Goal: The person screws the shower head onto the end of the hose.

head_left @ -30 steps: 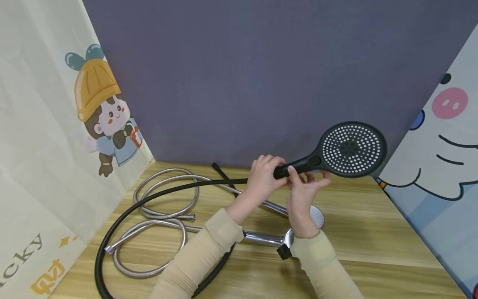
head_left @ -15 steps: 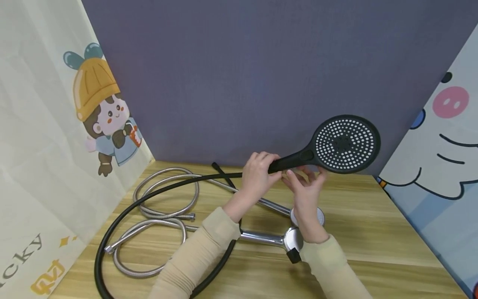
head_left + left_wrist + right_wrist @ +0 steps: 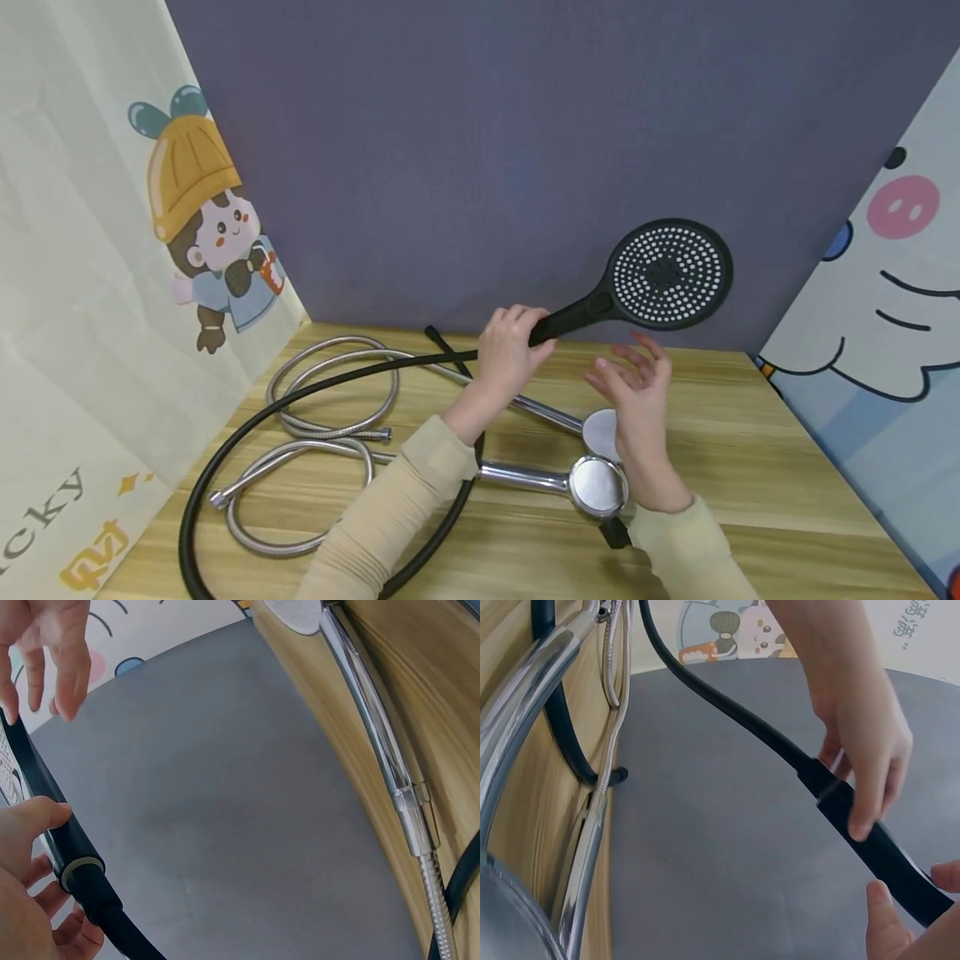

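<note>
A black shower head (image 3: 666, 273) with a round plate of pale nozzles is held off the table, its face toward the head camera. My left hand (image 3: 510, 346) grips the lower handle, with the thumb pressed along it in the left wrist view. From the handle's end runs a black hose (image 3: 735, 714), and a pale ring (image 3: 82, 864) shows at their joint. My right hand (image 3: 639, 400) is just below the shower head, fingers bent loosely. In the head view a gap separates it from the handle. It holds nothing.
Two chrome shower heads, a nearer one (image 3: 597, 486) and a farther one (image 3: 599, 432), lie on the wooden table (image 3: 750, 467). Their coiled metal hoses (image 3: 292, 550) spread to the left. The black hose loops over them. A grey panel (image 3: 450, 167) stands behind.
The black shower head has moved left and slightly up with my left hand. My right hand has come off the handle and shifted right and down.
</note>
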Available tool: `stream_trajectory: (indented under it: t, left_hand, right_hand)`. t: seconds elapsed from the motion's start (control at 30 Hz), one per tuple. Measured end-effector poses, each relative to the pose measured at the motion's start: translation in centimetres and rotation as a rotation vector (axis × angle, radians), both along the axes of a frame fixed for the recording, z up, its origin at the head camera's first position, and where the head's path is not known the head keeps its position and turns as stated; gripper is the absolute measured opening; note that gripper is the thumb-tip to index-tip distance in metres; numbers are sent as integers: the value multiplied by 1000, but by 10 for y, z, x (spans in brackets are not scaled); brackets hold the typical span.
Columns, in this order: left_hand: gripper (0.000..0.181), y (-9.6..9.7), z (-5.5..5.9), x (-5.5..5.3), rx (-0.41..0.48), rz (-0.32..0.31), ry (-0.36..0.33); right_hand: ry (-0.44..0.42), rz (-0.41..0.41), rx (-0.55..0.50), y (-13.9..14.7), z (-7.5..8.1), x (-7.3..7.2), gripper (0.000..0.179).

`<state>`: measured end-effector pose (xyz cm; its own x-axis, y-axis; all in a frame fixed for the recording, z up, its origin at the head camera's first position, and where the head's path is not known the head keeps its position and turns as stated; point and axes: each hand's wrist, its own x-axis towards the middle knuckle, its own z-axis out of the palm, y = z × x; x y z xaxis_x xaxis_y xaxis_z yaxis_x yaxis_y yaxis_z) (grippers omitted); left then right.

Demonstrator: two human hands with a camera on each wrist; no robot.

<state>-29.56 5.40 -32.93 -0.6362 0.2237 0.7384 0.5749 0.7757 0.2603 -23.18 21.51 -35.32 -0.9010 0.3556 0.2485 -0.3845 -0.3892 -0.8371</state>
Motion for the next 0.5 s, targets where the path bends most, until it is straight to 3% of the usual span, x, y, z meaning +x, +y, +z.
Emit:
stream_trajectory:
  t: [0.5]
  left_hand:
    - [33, -21, -15, -10, -43, 25, -12]
  right_hand:
    - [41, -86, -7, 35, 7, 10, 60]
